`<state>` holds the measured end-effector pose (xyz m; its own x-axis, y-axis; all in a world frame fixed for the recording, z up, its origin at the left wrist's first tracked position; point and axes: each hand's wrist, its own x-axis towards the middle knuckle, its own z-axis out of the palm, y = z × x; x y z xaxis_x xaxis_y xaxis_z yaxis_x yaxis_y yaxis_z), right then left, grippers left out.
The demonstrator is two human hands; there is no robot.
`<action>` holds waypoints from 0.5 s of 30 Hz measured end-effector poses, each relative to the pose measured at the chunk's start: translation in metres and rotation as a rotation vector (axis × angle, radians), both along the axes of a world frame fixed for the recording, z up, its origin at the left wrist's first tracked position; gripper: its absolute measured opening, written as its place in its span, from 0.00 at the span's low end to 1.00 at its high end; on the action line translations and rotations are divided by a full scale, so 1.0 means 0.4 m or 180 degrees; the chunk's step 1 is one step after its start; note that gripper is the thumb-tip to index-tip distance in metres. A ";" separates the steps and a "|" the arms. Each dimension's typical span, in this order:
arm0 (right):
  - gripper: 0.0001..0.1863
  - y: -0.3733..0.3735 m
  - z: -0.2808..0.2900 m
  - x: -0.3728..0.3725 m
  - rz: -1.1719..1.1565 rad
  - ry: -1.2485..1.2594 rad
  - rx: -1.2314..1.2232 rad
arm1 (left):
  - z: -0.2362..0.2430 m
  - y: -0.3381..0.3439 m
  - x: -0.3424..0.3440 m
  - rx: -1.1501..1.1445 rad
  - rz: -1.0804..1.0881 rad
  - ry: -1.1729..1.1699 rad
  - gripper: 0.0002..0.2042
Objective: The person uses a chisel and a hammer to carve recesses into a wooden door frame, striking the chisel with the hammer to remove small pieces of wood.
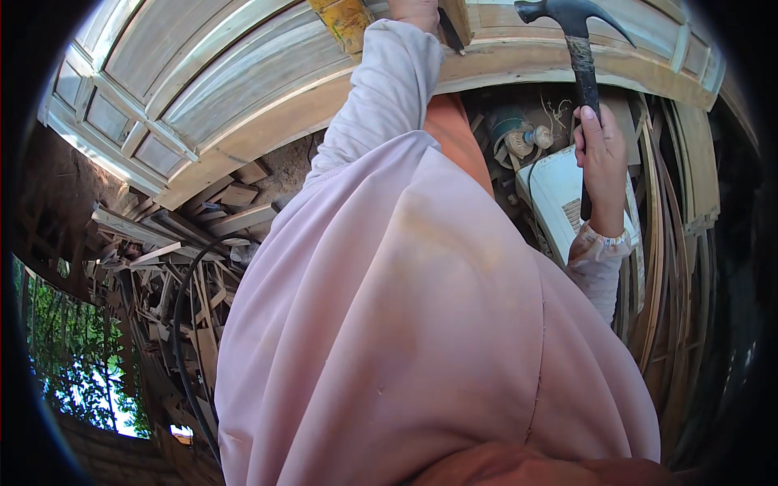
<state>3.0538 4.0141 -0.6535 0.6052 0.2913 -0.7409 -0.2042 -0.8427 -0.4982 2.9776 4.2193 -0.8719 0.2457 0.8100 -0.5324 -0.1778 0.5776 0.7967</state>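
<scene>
My right hand is wrapped round the black handle of a claw hammer. The hammer stands head up on the right, with worn tape wound below its dark metal head and its claw pointing right. At the top edge only the back and wrist of my left hand show; its fingers are out of the picture. Close beside it a dark, flat-ended piece rests against wood. A worn yellow piece lies to its left. Both lie over a panelled wooden door that spans the far side.
Wood offcuts are heaped at the left, with a black cable running through them. Below the door's edge sit a white container and a green-and-cream round object. Long boards stand at the right.
</scene>
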 end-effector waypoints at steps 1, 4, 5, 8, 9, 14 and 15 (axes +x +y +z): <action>0.16 0.016 -0.002 0.014 0.0359 -0.0091 -0.0050 | -0.003 0.002 0.001 0.0018 0.0049 -0.0058 0.05; 0.18 0.130 0.003 0.052 0.0983 -0.0538 -0.0045 | -0.031 0.011 -0.013 0.0015 0.0098 -0.0061 0.05; 0.19 0.164 -0.005 0.076 0.1323 -0.0667 0.0032 | -0.037 0.020 -0.020 -0.0014 0.0065 -0.0025 0.05; 0.15 0.305 -0.018 0.119 0.1566 -0.0888 0.0527 | 0.011 0.020 -0.008 -0.0010 0.0020 0.0045 0.05; 0.15 0.369 0.006 0.115 0.1600 -0.0966 0.0499 | -0.032 0.005 0.004 -0.0013 -0.0048 0.0004 0.06; 0.15 0.571 -0.043 0.160 0.3248 -0.1802 0.0525 | 0.000 0.002 0.029 -0.0142 -0.0234 0.0330 0.05; 0.15 0.594 -0.036 0.171 0.3268 -0.1788 0.0482 | 0.016 0.004 0.032 -0.0095 -0.0311 0.0500 0.05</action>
<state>3.1220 4.2516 -0.6679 0.2662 0.8937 -0.3613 0.8147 -0.4089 -0.4112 2.9905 4.2208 -0.8654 0.2344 0.7698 -0.5938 0.0055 0.6097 0.7926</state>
